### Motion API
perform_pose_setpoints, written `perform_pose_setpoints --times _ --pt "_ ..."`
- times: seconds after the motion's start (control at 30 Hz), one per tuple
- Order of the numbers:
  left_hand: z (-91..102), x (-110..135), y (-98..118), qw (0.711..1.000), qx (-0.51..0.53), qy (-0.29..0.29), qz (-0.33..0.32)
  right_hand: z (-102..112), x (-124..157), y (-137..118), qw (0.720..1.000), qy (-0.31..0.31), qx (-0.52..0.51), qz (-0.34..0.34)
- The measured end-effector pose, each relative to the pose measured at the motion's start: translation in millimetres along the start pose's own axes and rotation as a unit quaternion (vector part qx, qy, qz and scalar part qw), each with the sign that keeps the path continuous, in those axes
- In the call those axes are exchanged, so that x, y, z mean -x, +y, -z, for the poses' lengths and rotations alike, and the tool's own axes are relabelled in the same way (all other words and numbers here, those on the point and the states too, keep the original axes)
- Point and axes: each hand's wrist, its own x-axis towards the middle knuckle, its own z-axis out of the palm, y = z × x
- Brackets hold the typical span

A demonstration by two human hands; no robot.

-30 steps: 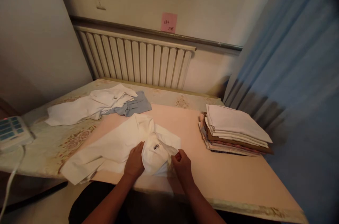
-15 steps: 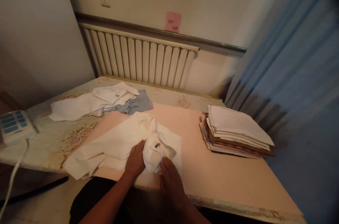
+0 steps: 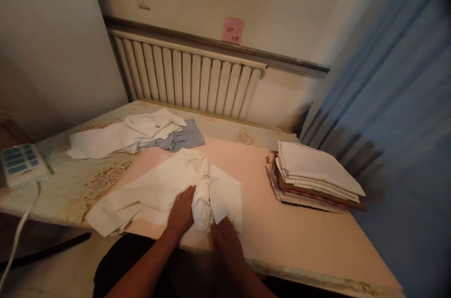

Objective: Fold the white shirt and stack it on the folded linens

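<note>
A white shirt (image 3: 155, 190) lies partly spread over the pink board, with its left part stretched toward the table's front edge. Its middle is bunched into a raised fold between my two hands. My left hand (image 3: 182, 209) grips the left side of this fold, fingers close together and their tips partly hidden by cloth. Lower and to the right, my right hand (image 3: 227, 241) is closed on the near edge of the fold. A flat part of the shirt shows beyond it on the right.
A pink board (image 3: 296, 237) covers much of the flowered table (image 3: 109, 178). Folded cloths (image 3: 317, 166) are stacked on the right beside a blue curtain (image 3: 398, 138). Another white garment (image 3: 116, 136) and a grey-blue cloth (image 3: 186, 137) lie back left. A white keypad device (image 3: 23, 164) with a cord is far left.
The bunched fold has turned over between my hands, so its printed black letters no longer show. My right hand has shifted slightly down; my left has barely moved.
</note>
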Motion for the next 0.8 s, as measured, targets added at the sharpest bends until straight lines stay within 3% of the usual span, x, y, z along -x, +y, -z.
perform_pose_setpoints --times 0.17,0.3,0.53,0.8 --pt "0.3 0.5 0.2 1.000 0.007 -0.005 0.001 22.1 1.4 0.2 0.995 0.053 -0.042 -0.073" --pt "1.2 -0.2 0.5 1.000 0.014 -0.017 0.007 18.8 -2.1 10.2 0.990 0.103 -0.002 -0.093" --pt "0.8 0.1 0.3 1.000 0.012 -0.013 0.013 -1.4 -13.4 4.2 0.997 -0.041 0.022 -0.058" --pt "1.2 -0.5 0.2 1.000 0.003 0.003 0.009 -13.0 -25.6 2.2 0.991 -0.071 0.018 -0.112"
